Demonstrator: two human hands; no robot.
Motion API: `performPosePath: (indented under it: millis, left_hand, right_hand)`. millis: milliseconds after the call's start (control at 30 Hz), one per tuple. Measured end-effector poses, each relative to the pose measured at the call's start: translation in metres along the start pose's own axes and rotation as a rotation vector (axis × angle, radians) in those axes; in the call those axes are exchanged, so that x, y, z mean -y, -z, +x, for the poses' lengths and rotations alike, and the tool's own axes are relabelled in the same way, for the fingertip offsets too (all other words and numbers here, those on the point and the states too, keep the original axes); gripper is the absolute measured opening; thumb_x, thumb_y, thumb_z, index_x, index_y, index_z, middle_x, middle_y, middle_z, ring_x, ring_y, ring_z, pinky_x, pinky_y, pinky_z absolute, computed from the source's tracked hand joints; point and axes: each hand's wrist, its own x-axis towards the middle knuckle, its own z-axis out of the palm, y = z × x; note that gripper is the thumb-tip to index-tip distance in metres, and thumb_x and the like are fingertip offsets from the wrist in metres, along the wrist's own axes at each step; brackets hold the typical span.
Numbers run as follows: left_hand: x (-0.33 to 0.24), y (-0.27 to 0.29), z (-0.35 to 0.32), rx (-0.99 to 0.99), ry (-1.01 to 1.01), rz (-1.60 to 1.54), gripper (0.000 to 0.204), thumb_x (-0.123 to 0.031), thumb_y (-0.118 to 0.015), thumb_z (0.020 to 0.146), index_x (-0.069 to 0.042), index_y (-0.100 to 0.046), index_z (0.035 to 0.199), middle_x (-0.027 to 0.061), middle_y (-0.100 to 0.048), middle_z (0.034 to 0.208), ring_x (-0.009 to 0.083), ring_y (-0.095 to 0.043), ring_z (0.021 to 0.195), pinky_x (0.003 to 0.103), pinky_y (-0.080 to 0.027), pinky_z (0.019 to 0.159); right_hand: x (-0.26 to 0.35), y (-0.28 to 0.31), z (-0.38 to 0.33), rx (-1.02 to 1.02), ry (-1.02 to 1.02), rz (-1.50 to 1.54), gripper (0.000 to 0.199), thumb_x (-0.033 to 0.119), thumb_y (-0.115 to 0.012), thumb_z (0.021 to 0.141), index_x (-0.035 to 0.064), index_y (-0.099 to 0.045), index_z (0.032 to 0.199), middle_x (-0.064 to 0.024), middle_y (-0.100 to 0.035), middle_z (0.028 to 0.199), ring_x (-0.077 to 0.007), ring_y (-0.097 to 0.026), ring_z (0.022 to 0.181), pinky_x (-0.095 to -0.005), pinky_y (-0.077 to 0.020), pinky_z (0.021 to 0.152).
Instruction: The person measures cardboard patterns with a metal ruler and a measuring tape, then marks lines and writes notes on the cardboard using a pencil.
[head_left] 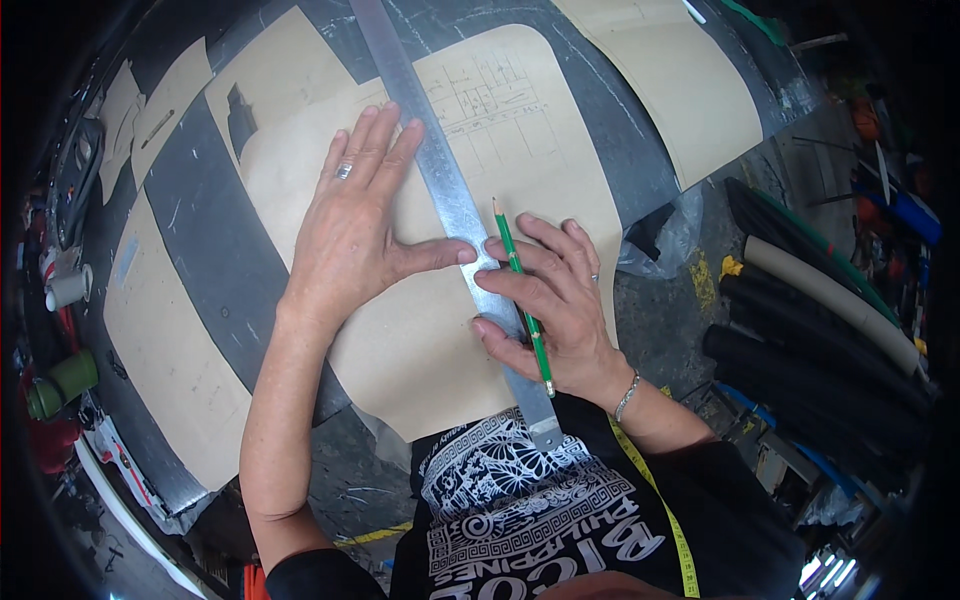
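A long metal ruler (440, 178) lies slantwise across a brown paper sheet (400, 360) with rounded corners, its near end reaching my shirt. My left hand (350, 220) is open and flat on the paper, with fingertips and outstretched thumb touching the ruler's left edge. On the other side my right hand (555, 300) has its thumb and fingers at the ruler. A green pencil (508, 240) is held in the right hand across the fingers, its sharpened tip pointing away from me. Hand-drawn lines and a small table of notes mark the far part of the sheet.
The dark work surface (210, 250) also carries a brown paper piece (170, 340) at left and another sheet (680, 80) at far right. Dark rolls (800, 330) and a tan roll (830, 300) lie off to the right. A yellow measuring tape (660, 500) hangs over my shirt.
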Motion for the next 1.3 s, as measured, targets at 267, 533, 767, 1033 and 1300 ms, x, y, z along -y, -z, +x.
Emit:
performPosePath:
  millis: [267, 533, 767, 1033, 1300]
  left_hand:
    - [0.000, -0.002, 0.000, -0.018, -0.003, -0.002, 0.120, -0.052, -0.097, 0.059, -0.004, -0.048, 0.157, 0.0239, -0.042, 0.164, 0.0387, -0.035, 0.156, 0.052, -0.020, 0.132]
    - [0.002, -0.004, -0.002, -0.018, 0.004, 0.005, 0.121, -0.055, -0.097, 0.058, -0.004, -0.049, 0.157, 0.0228, -0.042, 0.165, 0.0376, -0.034, 0.157, 0.052, -0.020, 0.132]
    - [0.001, -0.002, -0.001, -0.017, 0.012, -0.007, 0.122, -0.056, -0.097, 0.057, -0.005, -0.049, 0.157, 0.0227, -0.042, 0.165, 0.0375, -0.033, 0.157, 0.052, -0.020, 0.133]
    - [0.002, -0.002, -0.002, -0.013, 0.015, -0.013, 0.122, -0.055, -0.097, 0.057, -0.005, -0.050, 0.157, 0.0224, -0.043, 0.164, 0.0370, -0.033, 0.157, 0.051, -0.019, 0.133]
    - [0.003, -0.003, -0.002, -0.038, -0.034, -0.001, 0.123, -0.068, -0.091, 0.061, 0.001, -0.050, 0.154, 0.0271, -0.044, 0.161, 0.0400, -0.037, 0.155, 0.054, -0.024, 0.130]
  right_hand:
    - [-0.002, 0.000, -0.001, 0.015, 0.003, -0.011, 0.044, 0.025, -0.088, 0.078, 0.0160, -0.074, 0.119, -0.0059, -0.067, 0.137, -0.0333, -0.048, 0.145, -0.0556, -0.0207, 0.124]
    - [-0.006, 0.021, 0.020, -0.020, 0.093, 0.103, 0.036, 0.016, -0.071, 0.096, 0.0051, -0.069, 0.130, -0.0150, -0.063, 0.129, -0.0355, -0.059, 0.120, -0.0493, -0.0443, 0.107]
    - [-0.014, 0.017, 0.058, -0.133, -0.192, 0.462, 0.025, 0.007, -0.061, 0.103, -0.0015, -0.069, 0.126, -0.0108, -0.071, 0.115, -0.0158, -0.070, 0.103, -0.0294, -0.0541, 0.090]
    - [-0.018, 0.017, 0.065, -0.039, -0.313, 0.416, 0.016, 0.007, -0.066, 0.100, -0.0010, -0.070, 0.114, -0.0077, -0.076, 0.105, -0.0127, -0.072, 0.098, -0.0286, -0.0557, 0.090]
    - [-0.019, 0.017, 0.067, -0.035, -0.274, 0.433, 0.018, 0.008, -0.066, 0.101, -0.0019, -0.070, 0.116, -0.0072, -0.077, 0.104, -0.0106, -0.071, 0.096, -0.0271, -0.0553, 0.088]
